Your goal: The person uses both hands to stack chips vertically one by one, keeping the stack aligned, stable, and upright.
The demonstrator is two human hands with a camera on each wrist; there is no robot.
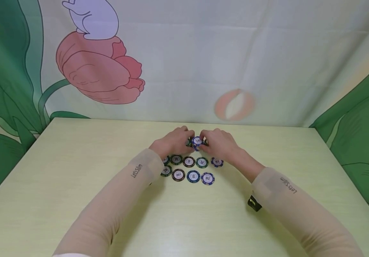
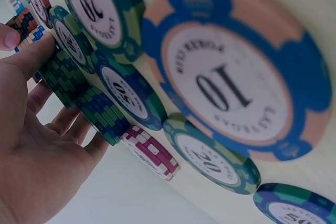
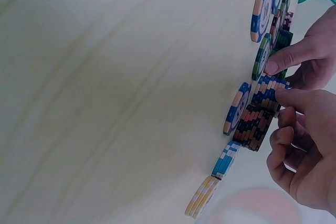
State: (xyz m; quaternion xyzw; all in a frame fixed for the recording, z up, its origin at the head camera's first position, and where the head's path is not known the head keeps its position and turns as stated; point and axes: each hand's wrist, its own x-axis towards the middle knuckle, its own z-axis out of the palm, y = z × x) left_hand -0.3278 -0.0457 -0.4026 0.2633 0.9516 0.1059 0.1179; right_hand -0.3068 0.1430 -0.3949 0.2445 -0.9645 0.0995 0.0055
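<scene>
— Beige sleeves (image 1: 116, 196) nearest, extended forward; grip noted?
— Right hand (image 1: 219, 144): fingers pinching the blue stack (image 1: 197, 141); left hand (image 1: 175, 140): fingers curled at the opposite side; whether they grip, cannot tell.
— Stack's position?
— Far row, between both hands; advisable: light, even pressure; edges flush; clear of the single chips (image 1: 189, 161) in front.

A big cloth (image 1: 178, 64) hangs behind the pale surface (image 1: 187, 225). It shows a pink flower (image 1: 91, 73), a white animal (image 1: 99, 21) sitting on top, and green leaves (image 1: 361, 157) at both sides.
</scene>
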